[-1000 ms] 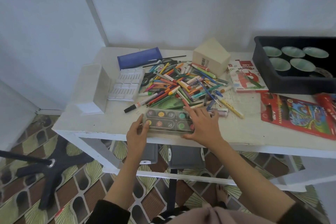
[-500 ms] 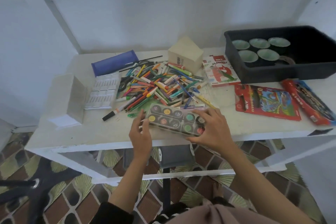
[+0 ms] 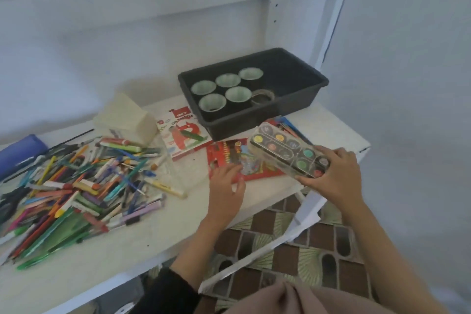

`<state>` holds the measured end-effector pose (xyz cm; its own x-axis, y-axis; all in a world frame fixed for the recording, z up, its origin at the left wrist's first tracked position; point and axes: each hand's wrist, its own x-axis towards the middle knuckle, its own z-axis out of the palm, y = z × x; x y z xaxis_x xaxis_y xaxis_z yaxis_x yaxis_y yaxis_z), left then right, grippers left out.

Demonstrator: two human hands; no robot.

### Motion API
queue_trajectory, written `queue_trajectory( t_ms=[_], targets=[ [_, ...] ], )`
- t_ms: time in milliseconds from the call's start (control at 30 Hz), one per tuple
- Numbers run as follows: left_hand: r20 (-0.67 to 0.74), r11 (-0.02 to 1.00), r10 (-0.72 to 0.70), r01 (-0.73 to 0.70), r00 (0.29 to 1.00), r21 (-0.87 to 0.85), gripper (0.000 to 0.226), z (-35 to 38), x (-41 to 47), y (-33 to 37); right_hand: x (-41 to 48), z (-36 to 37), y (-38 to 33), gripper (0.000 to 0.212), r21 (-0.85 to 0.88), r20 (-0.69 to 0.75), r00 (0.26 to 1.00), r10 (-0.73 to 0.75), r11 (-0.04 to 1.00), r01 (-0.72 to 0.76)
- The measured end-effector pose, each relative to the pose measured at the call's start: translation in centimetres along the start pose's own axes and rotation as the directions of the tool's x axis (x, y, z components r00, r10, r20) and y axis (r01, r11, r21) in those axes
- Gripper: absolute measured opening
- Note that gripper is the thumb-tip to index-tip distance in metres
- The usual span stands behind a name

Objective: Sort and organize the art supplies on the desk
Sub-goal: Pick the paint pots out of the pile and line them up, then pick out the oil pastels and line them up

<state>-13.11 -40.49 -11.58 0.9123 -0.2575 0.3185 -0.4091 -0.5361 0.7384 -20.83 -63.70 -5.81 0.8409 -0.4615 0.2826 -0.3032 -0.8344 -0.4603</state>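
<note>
One watercolour set held at near end by right hand fingers.

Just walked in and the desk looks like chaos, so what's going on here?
A person is sorting art supplies on a white desk. Their right hand grips one end of a watercolour paint set, holding it just in front of a black tray that has five green cups in it. Their left hand rests its fingertips on a red pencil box. A big pile of pens and markers lies unsorted on the left.
</note>
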Motion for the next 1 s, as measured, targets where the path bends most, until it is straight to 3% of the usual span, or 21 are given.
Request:
queue_trajectory(
  t_ms=[100, 267, 467, 667, 1000],
  targets=[
    [0.065, 0.963, 0.124, -0.136, 0.990, 0.231, 0.033, 4.2, 2.7, 0.6, 2.4, -1.1, 3.7, 0.084, -0.057, -0.025, 0.991, 0.128, 0.990, -0.129],
    [0.186, 0.893, 0.037, -0.116, 0.982, 0.435, 0.040, 7.7, 4.4, 0.8, 6.2, -1.3, 7.9, 0.086, -0.136, -0.022, 0.956, 0.292, 0.946, -0.293],
    [0.177, 0.914, -0.056, -0.020, 0.983, 0.405, 0.049, 7.5, 4.4, 0.3, 9.2, 0.7, 9.4, 0.084, -0.179, 0.038, 0.926, 0.376, 0.914, -0.364],
    [0.185, 0.926, -0.099, 0.022, 0.978, 0.378, 0.050, 7.3, 4.4, 0.6, 10.0, 2.8, 8.3, 0.080, -0.174, -0.022, 0.926, 0.376, 0.911, -0.374],
    [0.174, 0.930, -0.107, 0.036, 0.979, 0.366, 0.052, 7.3, 4.3, 0.8, 10.6, 3.6, 8.1, 0.076, -0.207, 0.001, 0.943, 0.333, 0.923, -0.326]
  ],
)
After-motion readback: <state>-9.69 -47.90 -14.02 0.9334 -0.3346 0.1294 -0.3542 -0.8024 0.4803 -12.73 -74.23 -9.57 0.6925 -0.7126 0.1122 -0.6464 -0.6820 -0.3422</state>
